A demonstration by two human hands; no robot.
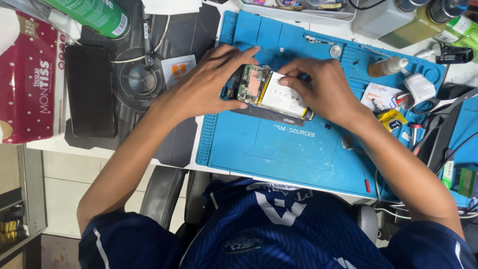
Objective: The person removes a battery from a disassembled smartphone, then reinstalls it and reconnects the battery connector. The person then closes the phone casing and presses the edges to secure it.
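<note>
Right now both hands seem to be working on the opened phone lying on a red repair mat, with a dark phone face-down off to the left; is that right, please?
Not quite: the repair mat is blue, not red, as the head view shows. Otherwise yes: the left hand and right hand are both on the opened phone, and the dark phone lies off to the left.

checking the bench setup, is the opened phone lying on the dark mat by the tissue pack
No, the opened phone lies on the blue mat, held between the left hand and the right hand.
</note>
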